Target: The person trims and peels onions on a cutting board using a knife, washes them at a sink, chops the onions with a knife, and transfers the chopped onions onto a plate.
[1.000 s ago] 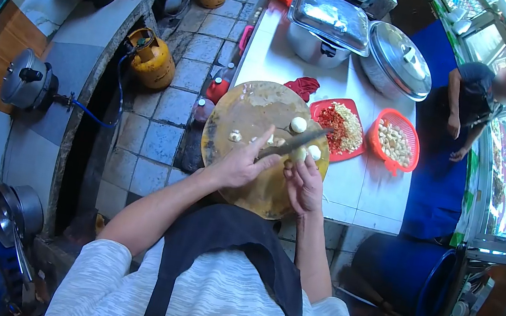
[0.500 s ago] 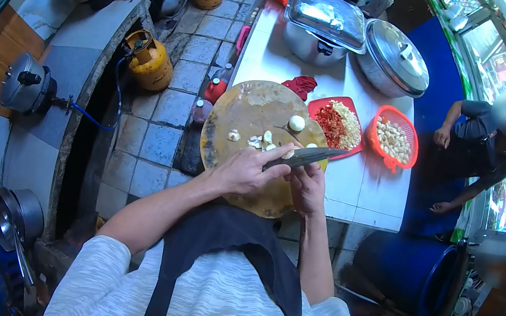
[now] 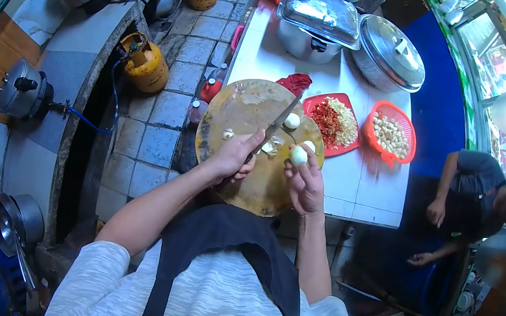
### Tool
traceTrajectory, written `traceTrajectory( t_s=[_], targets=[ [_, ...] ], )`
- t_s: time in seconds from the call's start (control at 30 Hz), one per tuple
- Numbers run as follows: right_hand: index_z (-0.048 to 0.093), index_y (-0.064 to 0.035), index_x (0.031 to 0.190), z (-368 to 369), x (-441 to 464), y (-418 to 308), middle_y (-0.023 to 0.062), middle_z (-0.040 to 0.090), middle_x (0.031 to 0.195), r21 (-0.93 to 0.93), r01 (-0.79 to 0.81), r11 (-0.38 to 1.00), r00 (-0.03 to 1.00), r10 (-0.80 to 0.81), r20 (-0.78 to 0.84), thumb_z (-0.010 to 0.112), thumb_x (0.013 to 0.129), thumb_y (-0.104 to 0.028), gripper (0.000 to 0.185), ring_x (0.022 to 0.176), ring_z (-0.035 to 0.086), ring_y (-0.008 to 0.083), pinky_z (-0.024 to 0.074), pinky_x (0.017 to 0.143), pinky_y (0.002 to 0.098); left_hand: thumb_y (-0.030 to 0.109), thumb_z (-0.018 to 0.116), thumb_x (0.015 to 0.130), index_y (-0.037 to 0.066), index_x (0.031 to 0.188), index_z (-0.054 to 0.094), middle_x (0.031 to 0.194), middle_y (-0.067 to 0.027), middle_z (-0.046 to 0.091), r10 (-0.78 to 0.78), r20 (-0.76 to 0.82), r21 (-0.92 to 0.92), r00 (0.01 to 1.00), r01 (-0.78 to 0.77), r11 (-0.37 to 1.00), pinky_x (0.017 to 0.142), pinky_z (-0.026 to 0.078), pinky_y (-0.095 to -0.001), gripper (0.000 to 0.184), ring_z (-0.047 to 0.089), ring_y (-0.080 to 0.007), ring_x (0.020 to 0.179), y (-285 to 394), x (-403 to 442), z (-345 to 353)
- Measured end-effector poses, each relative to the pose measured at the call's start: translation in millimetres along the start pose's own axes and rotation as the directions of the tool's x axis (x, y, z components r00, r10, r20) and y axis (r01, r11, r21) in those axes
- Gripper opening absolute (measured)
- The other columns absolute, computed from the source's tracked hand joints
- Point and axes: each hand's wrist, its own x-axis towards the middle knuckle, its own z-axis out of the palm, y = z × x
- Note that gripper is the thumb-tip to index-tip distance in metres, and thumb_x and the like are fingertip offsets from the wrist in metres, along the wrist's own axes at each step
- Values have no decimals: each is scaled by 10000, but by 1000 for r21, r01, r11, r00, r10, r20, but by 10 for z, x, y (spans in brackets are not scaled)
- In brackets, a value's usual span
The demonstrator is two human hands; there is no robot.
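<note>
My left hand is closed around the handle of a knife, its dark blade angled up and away over the round wooden chopping board. In the fingers of my right hand is a peeled white onion, held above the board's right side. Another whole white onion lies on the board near the blade, and a third shows partly behind my right fingers. Pale trimmings and a small scrap lie on the wood.
Right of the board are a red tray of chopped red and pale pieces and an orange basket of garlic-like cloves. Big lidded pots stand farther back. A person is at the right; yellow gas cylinders stand left.
The knife has swung from pointing right to pointing up and away. My hands have moved apart, and the onion in my right hand now shows clearly. The other person leans lower.
</note>
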Motion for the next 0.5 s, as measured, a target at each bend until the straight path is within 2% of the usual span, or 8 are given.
traceTrajectory(
  t_s=[0.03,0.07,0.1,0.13,0.2,0.23,0.37,0.5],
  targets=[
    [566,-28,1580,-40,3,17,166,688,1404,-11,12,1000,1000,-12,-11,716,1067,-72,535,1039,691,210,555,921,291,727,468,1138,17,1337,668,598,-17,522,28,-11,64,1000,-27,998,441,355,-315,764,479,-149,462,-19,7,-5],
    [566,-28,1580,-31,5,13,166,688,1404,-12,12,1000,1000,-12,-11,716,1067,-72,535,1039,691,210,555,921,291,706,483,1140,-5,1461,617,672,-81,612,195,-48,289,980,-173,942,510,436,-348,791,573,-209,539,-111,52,0],
    [566,-28,1572,-14,17,0,157,694,1390,6,3,1000,999,-2,-42,718,1067,-63,528,1054,702,210,567,934,293,686,499,1143,-26,1584,567,746,-145,701,359,-49,500,932,-288,817,579,518,-380,840,666,-270,616,-203,101,24],
    [566,-27,1564,9,22,-11,149,699,1376,24,-8,1000,997,10,-73,721,1067,-54,522,1069,713,210,579,948,296,686,499,1143,-26,1584,567,746,-145,701,357,-53,498,932,-286,819,579,518,-380,840,666,-270,616,-249,122,89],
    [565,-26,1549,41,64,-28,132,711,1347,62,-32,998,990,40,-134,725,1067,-36,508,1099,736,210,602,976,300,644,539,1140,-22,1704,431,1000,-296,795,668,94,600,738,-577,554,762,594,-456,880,770,-378,841,-321,202,208],
    [565,-26,1549,44,46,10,132,711,1347,59,-33,998,991,41,-126,725,1067,-36,508,1099,736,210,602,976,300,644,539,1140,-22,1704,431,1000,-296,795,673,90,602,734,-579,551,762,594,-456,880,770,-378,841,-278,141,232],
    [561,-33,1556,15,25,89,109,712,1353,-17,-4,1000,992,2,-123,734,1067,-41,519,1162,746,219,615,1023,320,484,535,1183,2,1700,455,1237,-313,790,444,218,627,869,-473,618,778,608,-392,711,780,-357,875,25,-85,332],
    [559,-28,1566,41,11,58,112,711,1380,-49,-12,999,993,6,-122,741,1061,-41,536,1156,744,221,616,1012,316,494,543,1181,2,1693,468,1155,-290,809,593,208,526,778,-600,602,753,606,-394,714,772,-353,836,-122,63,324]
  ],
)
